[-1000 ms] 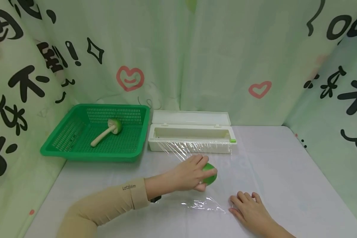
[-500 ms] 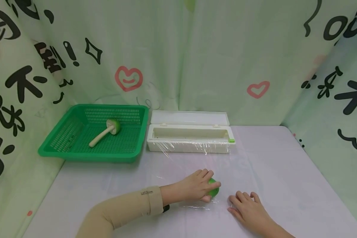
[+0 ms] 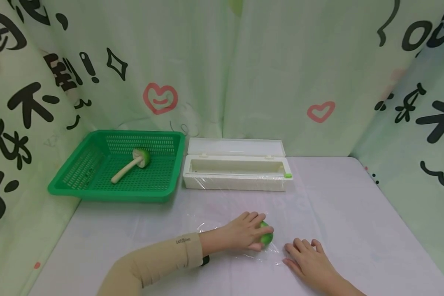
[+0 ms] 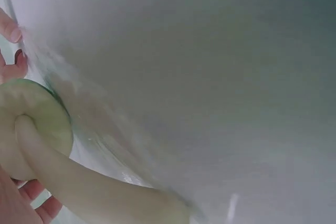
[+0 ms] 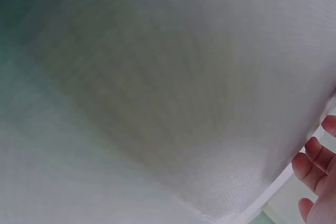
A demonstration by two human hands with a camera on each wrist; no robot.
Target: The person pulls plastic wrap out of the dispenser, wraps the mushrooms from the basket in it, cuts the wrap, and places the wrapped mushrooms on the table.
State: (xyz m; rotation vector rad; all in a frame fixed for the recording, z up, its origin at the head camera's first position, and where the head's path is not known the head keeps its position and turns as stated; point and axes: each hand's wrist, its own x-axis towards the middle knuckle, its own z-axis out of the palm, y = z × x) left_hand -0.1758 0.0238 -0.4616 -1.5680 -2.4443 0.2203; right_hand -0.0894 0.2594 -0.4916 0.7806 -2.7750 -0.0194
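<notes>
My left hand (image 3: 242, 232) holds a mushroom with a green cap (image 3: 268, 238) low over the middle front of the table. In the left wrist view the mushroom's pale underside (image 4: 52, 137) and thick, curved stem (image 4: 100, 187) show, with fingers behind the cap. Thin clear cling film (image 3: 253, 255) lies around and beneath that hand. To the right, my right hand (image 3: 312, 263) rests on the table close to the film's edge, its fingers loosely bent and apart. In the right wrist view, only its fingertips (image 5: 304, 166) show, holding nothing.
A white cling film box (image 3: 236, 183) stands at the back with its lid up and a green slider (image 3: 288, 175) at its right end. Left of it, a green basket (image 3: 122, 197) holds a similar mushroom (image 3: 133, 164). Printed curtains (image 3: 266, 82) enclose the table.
My left hand has moved the mushroom toward the table's front and slightly right, then stayed put. The film stretched from the box has slackened and settled lower. My right hand has barely moved.
</notes>
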